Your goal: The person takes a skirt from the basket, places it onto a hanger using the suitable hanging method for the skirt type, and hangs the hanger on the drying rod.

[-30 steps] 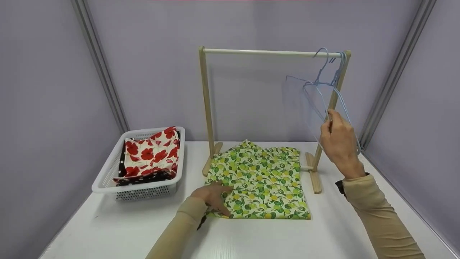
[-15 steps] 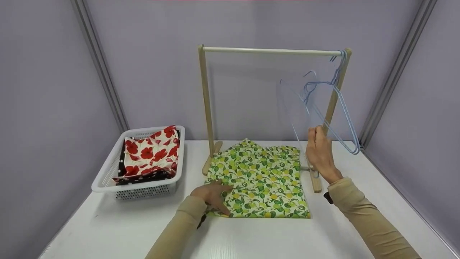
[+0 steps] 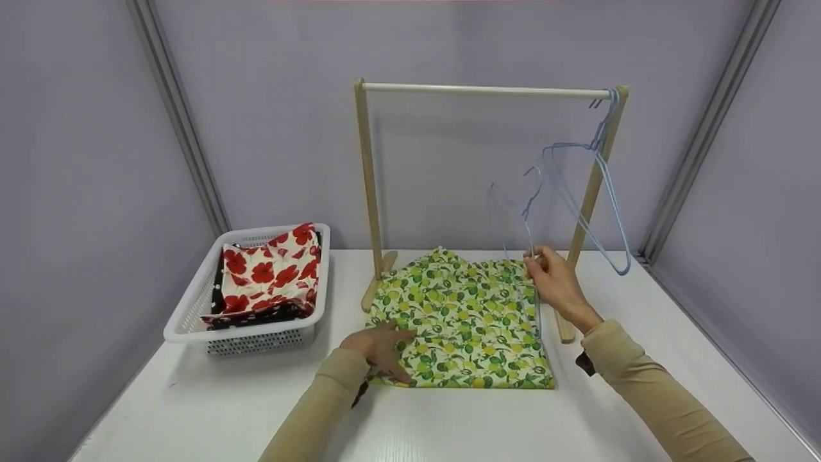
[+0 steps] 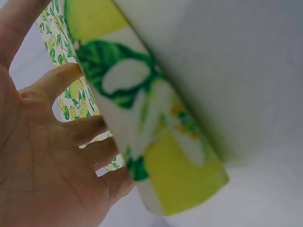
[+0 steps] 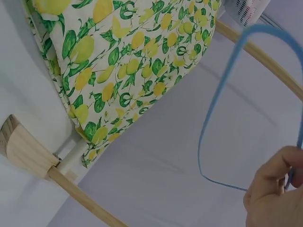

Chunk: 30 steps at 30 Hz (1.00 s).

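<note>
A folded lemon-print cloth (image 3: 462, 321) lies flat at the foot of the rack. My left hand (image 3: 381, 353) rests on its lower left part with the fingers spread; in the left wrist view the palm (image 4: 47, 156) shows beside the cloth's folded edge (image 4: 142, 109). Beside the cloth's upper right corner, my right hand (image 3: 557, 279) pinches a blue wire hanger (image 3: 531, 208) between thumb and fingers. The hanger's hook points up. In the right wrist view the hanger (image 5: 215, 99) stands out from the fingers of that hand (image 5: 277, 189).
A wooden rack with a white rail (image 3: 481, 90) stands at the back. More blue hangers (image 3: 612, 192) hang at its right end. On the left, a white basket (image 3: 192, 321) holds a red-flowered cloth (image 3: 272, 273) over dark fabric. Walls enclose the white table (image 3: 410, 423).
My right hand has taken a blue hanger off the rail and moved it down and left to the cloth's right side. My left hand has stayed in place.
</note>
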Motion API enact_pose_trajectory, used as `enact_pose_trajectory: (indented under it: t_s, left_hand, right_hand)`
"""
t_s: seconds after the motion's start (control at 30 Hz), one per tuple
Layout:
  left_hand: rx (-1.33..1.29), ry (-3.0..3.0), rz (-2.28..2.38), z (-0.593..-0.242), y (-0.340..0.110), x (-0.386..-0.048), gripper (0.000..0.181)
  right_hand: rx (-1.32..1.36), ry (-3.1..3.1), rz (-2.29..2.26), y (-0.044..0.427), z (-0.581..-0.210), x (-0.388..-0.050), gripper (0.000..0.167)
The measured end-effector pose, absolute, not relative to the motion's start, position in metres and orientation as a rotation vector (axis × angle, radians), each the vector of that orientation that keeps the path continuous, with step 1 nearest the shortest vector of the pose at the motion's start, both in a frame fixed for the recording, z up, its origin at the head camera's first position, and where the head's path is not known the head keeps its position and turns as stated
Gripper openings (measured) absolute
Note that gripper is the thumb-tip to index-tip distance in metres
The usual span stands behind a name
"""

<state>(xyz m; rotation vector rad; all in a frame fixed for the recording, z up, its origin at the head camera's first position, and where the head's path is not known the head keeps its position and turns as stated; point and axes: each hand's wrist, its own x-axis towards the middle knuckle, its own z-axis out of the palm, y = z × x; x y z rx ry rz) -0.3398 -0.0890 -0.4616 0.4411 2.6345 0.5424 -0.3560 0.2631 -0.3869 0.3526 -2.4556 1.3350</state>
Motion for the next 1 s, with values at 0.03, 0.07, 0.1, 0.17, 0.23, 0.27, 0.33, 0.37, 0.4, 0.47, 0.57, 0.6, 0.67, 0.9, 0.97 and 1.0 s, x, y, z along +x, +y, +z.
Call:
enact_pose_trajectory:
  t_s: [0.03, 0.07, 0.1, 0.17, 0.23, 0.27, 0.33, 0.37, 0.4, 0.47, 0.57, 0.6, 0.67, 0.9, 0.97, 1.0]
  left_hand:
    - [0.44, 2.634, 0.544, -0.462, -0.089, -0.34, 0.094]
    - [0.438, 2.631, 0.55, -0.462, -0.089, -0.34, 0.094]
    - [0.438, 2.631, 0.553, -0.462, -0.088, -0.34, 0.094]
    - [0.44, 2.63, 0.557, -0.463, -0.088, -0.34, 0.094]
    - [0.446, 2.633, 0.552, -0.463, -0.088, -0.34, 0.094]
    - [0.449, 2.636, 0.549, -0.464, -0.089, -0.339, 0.093]
    - [0.451, 2.644, 0.54, -0.464, -0.09, -0.339, 0.092]
    - [0.449, 2.646, 0.534, -0.464, -0.09, -0.339, 0.092]
    - [0.448, 2.648, 0.529, -0.464, -0.09, -0.339, 0.092]
    - [0.44, 2.644, 0.522, -0.464, -0.091, -0.339, 0.093]
    - [0.431, 2.631, 0.512, -0.462, -0.091, -0.339, 0.094]
    - [0.433, 2.629, 0.506, -0.462, -0.091, -0.339, 0.094]
    - [0.434, 2.627, 0.505, -0.461, -0.091, -0.338, 0.094]
    - [0.437, 2.645, 0.491, -0.46, -0.087, -0.339, 0.094]
    - [0.431, 2.661, 0.486, -0.459, -0.084, -0.338, 0.094]
    - [0.427, 2.67, 0.482, -0.459, -0.081, -0.338, 0.093]
  right_hand:
    - [0.36, -2.483, 1.362, 0.264, -0.388, -0.356, 0.025]
    - [0.37, -2.509, 1.39, 0.265, -0.389, -0.356, 0.024]
    - [0.37, -2.532, 1.43, 0.266, -0.39, -0.356, 0.022]
    - [0.363, -2.569, 1.517, 0.269, -0.392, -0.357, 0.018]
    - [0.341, -2.601, 1.582, 0.271, -0.395, -0.359, 0.018]
    - [0.323, -2.613, 1.613, 0.272, -0.396, -0.36, 0.02]
    - [0.283, -2.635, 1.642, 0.274, -0.398, -0.362, 0.028]
    - [0.261, -2.635, 1.653, 0.274, -0.399, -0.363, 0.033]
    - [0.231, -2.635, 1.659, 0.274, -0.399, -0.364, 0.04]
    - [0.18, -2.62, 1.678, 0.275, -0.402, -0.365, 0.052]
    - [0.146, -2.608, 1.669, 0.276, -0.407, -0.367, 0.058]
    - [0.15, -2.611, 1.662, 0.277, -0.409, -0.367, 0.056]
    - [0.2, -2.629, 1.625, 0.279, -0.413, -0.367, 0.049]
    - [0.179, -2.641, 1.586, 0.287, -0.42, -0.369, 0.033]
    - [0.118, -2.652, 1.576, 0.29, -0.421, -0.368, 0.037]
    - [0.089, -2.657, 1.565, 0.292, -0.421, -0.368, 0.04]
